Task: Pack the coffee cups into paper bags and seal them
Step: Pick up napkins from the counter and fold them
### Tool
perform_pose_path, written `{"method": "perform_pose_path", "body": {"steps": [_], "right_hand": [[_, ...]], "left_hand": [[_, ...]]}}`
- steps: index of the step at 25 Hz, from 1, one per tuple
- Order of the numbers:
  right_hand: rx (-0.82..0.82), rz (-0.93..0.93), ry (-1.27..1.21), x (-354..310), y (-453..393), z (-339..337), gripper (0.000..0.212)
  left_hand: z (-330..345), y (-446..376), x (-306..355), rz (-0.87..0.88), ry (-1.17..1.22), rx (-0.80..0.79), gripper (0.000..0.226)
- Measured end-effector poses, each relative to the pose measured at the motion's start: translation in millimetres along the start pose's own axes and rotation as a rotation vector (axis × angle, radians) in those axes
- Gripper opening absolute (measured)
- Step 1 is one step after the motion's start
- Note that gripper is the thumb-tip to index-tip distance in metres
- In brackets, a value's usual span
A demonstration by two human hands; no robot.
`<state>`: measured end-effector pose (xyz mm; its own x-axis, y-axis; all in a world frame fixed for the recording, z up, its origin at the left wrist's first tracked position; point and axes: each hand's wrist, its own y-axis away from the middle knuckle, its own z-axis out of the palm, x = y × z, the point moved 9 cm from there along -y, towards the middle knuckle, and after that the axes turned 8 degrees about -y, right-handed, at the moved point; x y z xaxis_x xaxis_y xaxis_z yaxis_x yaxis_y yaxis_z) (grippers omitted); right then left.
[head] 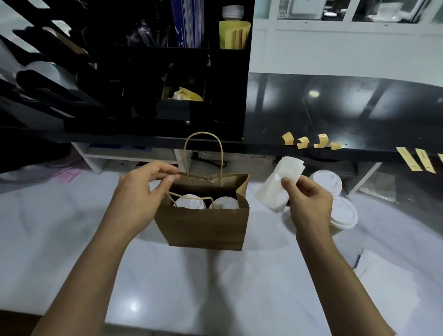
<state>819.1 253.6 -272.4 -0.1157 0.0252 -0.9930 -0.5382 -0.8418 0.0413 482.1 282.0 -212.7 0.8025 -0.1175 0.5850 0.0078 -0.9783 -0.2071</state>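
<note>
A brown paper bag point(205, 226) stands open on the white counter in the middle of the head view. Two white-lidded coffee cups point(190, 201) sit inside it, side by side. My left hand point(141, 193) pinches the bag's left rim near the far handle. To the right of the bag, my right hand point(308, 202) holds a stack of white napkins point(278, 183) between thumb and fingers. Two more lidded cups point(342, 214) stand on the counter behind my right hand, partly hidden by it.
Yellow tape strips point(307, 141) hang from the edge of the black shelf point(339, 108) at the right. A black organiser point(161, 69) with supplies rises behind the bag. White papers point(385, 282) lie at the lower right of the white counter point(219, 281).
</note>
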Motion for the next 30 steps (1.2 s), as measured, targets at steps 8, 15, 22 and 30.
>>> {"method": "perform_pose_path", "body": {"steps": [8, 15, 22, 30], "right_hand": [[0.029, -0.114, 0.094, -15.0, 15.3, 32.8, 0.010], [-0.045, -0.285, 0.274, -28.3, 31.4, 74.0, 0.006], [-0.512, -0.642, 0.914, -28.0, 54.6, 151.6, 0.021], [-0.897, -0.408, 1.399, 34.9, 45.7, 201.6, 0.017]], "left_hand": [[37.2, -14.4, -27.6, 0.080, -0.131, -0.120, 0.022], [55.9, -27.7, -49.3, 0.203, -0.252, -0.248, 0.061], [61.5, -25.6, -55.3, 0.209, -0.182, -0.314, 0.092], [62.1, -23.3, -56.6, 0.220, -0.149, -0.375, 0.096]]}}
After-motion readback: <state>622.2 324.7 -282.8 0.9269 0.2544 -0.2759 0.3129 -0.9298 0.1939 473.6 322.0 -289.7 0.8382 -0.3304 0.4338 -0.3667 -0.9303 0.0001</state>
